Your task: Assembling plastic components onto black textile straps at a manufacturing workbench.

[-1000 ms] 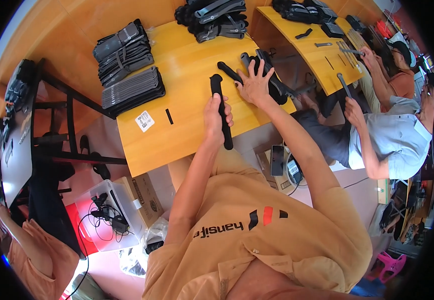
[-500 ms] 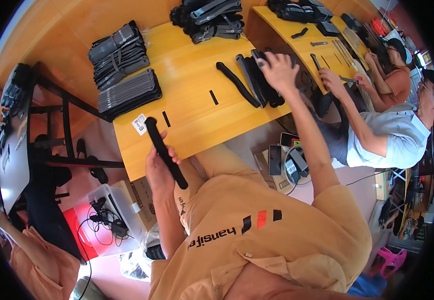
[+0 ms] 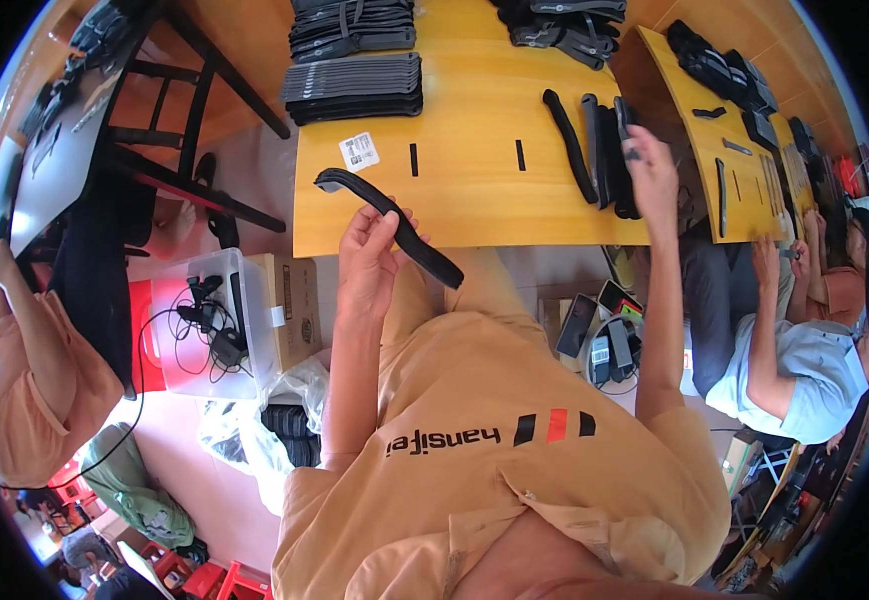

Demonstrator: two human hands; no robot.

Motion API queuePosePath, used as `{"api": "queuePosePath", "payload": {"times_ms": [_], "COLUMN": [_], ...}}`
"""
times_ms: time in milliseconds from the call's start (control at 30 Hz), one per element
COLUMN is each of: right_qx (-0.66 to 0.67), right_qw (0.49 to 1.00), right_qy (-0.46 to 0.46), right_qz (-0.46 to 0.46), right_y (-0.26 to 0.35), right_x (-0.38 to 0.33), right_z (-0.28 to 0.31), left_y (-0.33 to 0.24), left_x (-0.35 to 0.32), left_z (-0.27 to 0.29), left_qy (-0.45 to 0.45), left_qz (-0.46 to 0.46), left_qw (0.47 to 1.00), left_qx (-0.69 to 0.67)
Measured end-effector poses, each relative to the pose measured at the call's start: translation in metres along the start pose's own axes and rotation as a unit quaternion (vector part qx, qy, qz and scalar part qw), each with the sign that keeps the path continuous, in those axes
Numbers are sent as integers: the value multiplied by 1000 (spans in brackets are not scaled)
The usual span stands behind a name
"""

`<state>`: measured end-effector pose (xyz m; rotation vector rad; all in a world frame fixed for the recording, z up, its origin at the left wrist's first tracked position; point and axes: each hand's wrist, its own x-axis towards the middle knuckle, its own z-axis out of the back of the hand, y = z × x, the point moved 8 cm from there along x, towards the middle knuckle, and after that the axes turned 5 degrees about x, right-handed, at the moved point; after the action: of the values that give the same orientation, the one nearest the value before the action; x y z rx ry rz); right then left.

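Observation:
A curved black strap [image 3: 431, 260], padded-looking, is in my left hand [image 3: 367, 262], pinched near its middle between thumb and fingers. It is held tilted above the table's front edge, its far end bending toward the upper left. My right hand [image 3: 652, 172] is at the right side of the table, fingers curled in on the outermost strap [image 3: 623, 112] of a small row. Beside that strap, other black and grey straps [image 3: 603, 165] lie side by side. One separate curved black strap [image 3: 569, 145] lies to their left.
The yellow table [image 3: 465, 205] bears two thin black strips [image 3: 520, 155] and a white printed label [image 3: 360, 151]. Stacked grey straps [image 3: 353, 85] stand at back left, another pile [image 3: 567, 30] at back right. A clear bin with cables [image 3: 217, 320] sits lower left. Co-workers [image 3: 785, 370] sit at right.
My view has turned, shifting the table rightward. The strap in my left hand has swung from steep to more level. My right hand, spread before, now curls at the row's right edge.

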<state>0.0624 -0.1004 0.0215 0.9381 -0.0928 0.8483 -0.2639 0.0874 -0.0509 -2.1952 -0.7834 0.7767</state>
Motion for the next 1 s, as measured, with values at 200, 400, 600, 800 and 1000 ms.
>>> {"api": "queuePosePath", "payload": {"times_ms": [200,400,600,800,1000], "right_qx": [180,389,623,579,379], "right_qw": [914,855,633,695,898], "right_qy": [359,334,340,283,225], "right_qz": [66,-70,-310,-319,-5], "right_y": [193,173,164,154,171], "right_x": [-111,-134,-138,-138,-102], "right_z": [-120,-166,-177,-170,-112], "left_y": [-7,-23,-10,2,-7], "left_x": [-7,-22,-30,-26,-16], "left_z": [17,10,-8,-8,-17], "left_qy": [-69,-72,59,38,40], "left_qz": [-61,-74,-6,-10,-43], "left_qw": [995,991,996,997,997], "left_qx": [34,79,67,59,58]}}
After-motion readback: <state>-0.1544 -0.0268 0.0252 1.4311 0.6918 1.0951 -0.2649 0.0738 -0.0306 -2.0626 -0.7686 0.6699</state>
